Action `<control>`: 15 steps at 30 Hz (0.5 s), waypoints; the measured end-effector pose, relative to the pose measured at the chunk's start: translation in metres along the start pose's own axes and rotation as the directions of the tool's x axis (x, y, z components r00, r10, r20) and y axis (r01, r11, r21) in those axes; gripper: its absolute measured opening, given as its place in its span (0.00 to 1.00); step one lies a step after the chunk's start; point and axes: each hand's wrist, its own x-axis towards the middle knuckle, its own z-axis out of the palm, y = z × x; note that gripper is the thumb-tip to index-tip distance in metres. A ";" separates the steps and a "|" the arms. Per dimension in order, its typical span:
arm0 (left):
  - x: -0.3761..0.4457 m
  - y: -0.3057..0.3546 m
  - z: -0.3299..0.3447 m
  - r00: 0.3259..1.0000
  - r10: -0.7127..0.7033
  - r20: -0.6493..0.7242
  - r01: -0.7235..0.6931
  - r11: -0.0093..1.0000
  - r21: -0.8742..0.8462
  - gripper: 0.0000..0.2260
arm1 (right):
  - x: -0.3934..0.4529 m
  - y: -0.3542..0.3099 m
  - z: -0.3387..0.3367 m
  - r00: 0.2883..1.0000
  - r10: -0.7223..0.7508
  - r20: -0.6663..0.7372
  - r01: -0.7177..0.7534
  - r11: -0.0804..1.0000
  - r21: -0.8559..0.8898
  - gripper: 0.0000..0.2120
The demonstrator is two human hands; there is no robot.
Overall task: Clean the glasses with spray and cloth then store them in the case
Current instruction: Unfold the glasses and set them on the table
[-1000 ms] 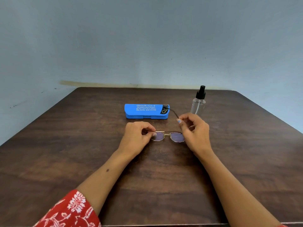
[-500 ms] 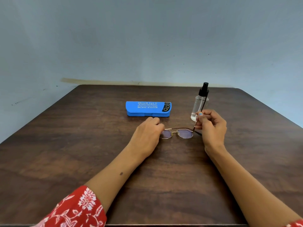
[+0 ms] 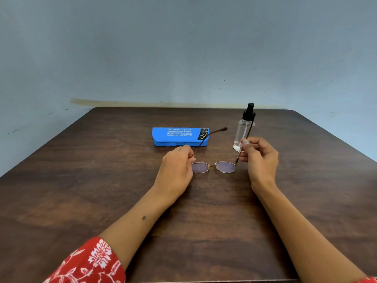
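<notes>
Thin gold-framed glasses [image 3: 214, 166] with purplish lenses stand on the dark wooden table [image 3: 81, 180], lenses toward me, both temple arms unfolded and pointing away. My left hand [image 3: 177, 170] pinches the left temple near its hinge. My right hand [image 3: 260, 158] pinches the right temple, which runs up across the spray bottle. A closed blue glasses case [image 3: 177, 136] lies just behind the left hand. A clear spray bottle [image 3: 243, 129] with a black pump top stands upright behind my right hand. No cloth is in view.
The table's far edge meets a pale blue-grey wall [image 3: 183, 58]. Bare wood stretches to the left, right and in front of the glasses. A red floral sleeve [image 3: 87, 264] covers my left upper arm.
Both temple arms have swung open from folded; the right hand moved right with the right temple, then the left hand drew the left temple outward toward the case.
</notes>
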 end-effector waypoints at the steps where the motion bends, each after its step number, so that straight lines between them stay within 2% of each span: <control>1: 0.000 -0.001 0.000 0.999 -0.047 -0.013 0.047 0.998 -0.051 0.01 | -0.001 0.000 0.000 1.000 -0.022 -0.006 0.021 0.999 -0.030 0.11; 4: 0.000 0.000 -0.004 0.989 -0.147 -0.027 0.138 0.967 -0.216 0.02 | -0.003 -0.001 -0.001 0.997 -0.063 -0.037 0.059 0.993 -0.101 0.13; 7: 0.001 -0.001 -0.005 0.981 -0.191 -0.010 0.177 0.926 -0.333 0.02 | -0.003 0.000 -0.001 0.989 -0.126 -0.082 0.111 0.979 -0.169 0.11; 11: 0.001 0.001 0.000 0.976 -0.212 0.046 0.212 0.886 -0.412 0.01 | -0.001 0.005 -0.002 0.967 -0.219 -0.132 0.180 0.949 -0.260 0.04; 15: 0.000 0.004 0.001 0.977 -0.203 0.069 0.212 0.872 -0.441 0.01 | -0.002 0.003 -0.003 0.950 -0.276 -0.146 0.222 0.926 -0.304 0.05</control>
